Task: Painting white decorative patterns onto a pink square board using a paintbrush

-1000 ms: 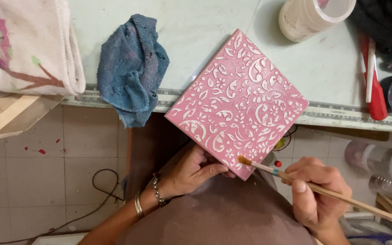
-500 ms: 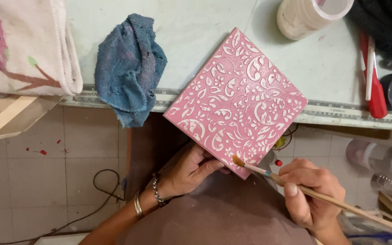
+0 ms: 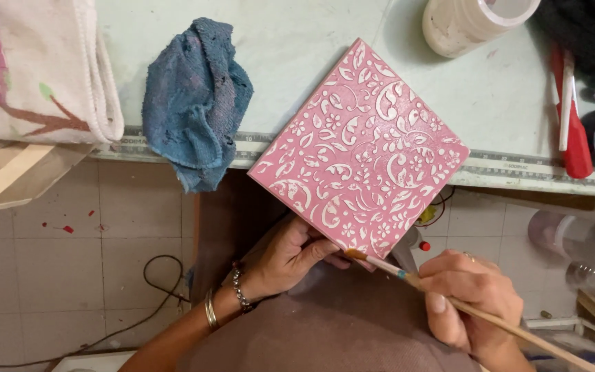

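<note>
Spreading across the top of the view, the pale green bench (image 3: pixel 297 62) carries most of the things, with a ruled metal strip along its near edge. At the far left lies a cream fabric bag with a painted tree (image 3: pixel 29 69). Beside it a crumpled blue cloth (image 3: pixel 194 103) droops over the bench edge. The square pink tile with a raised white floral pattern (image 3: pixel 363 148) sits tilted like a diamond, its upper part over the bench and its lower corner hanging past the edge toward the person. A white plastic tub (image 3: pixel 473 21) stands at the top right, and a red-handled tool (image 3: pixel 573 117) lies near the right edge.

The left hand (image 3: pixel 290 255), with bracelets at the wrist, grips the tile's lower left edge, fingers curled beneath and thumb on the side. The right hand (image 3: pixel 473 300) is closed around a thin wooden-handled paintbrush (image 3: pixel 449 303), pinched like a pen, whose bristle tip touches the tile's lowest corner.
</note>
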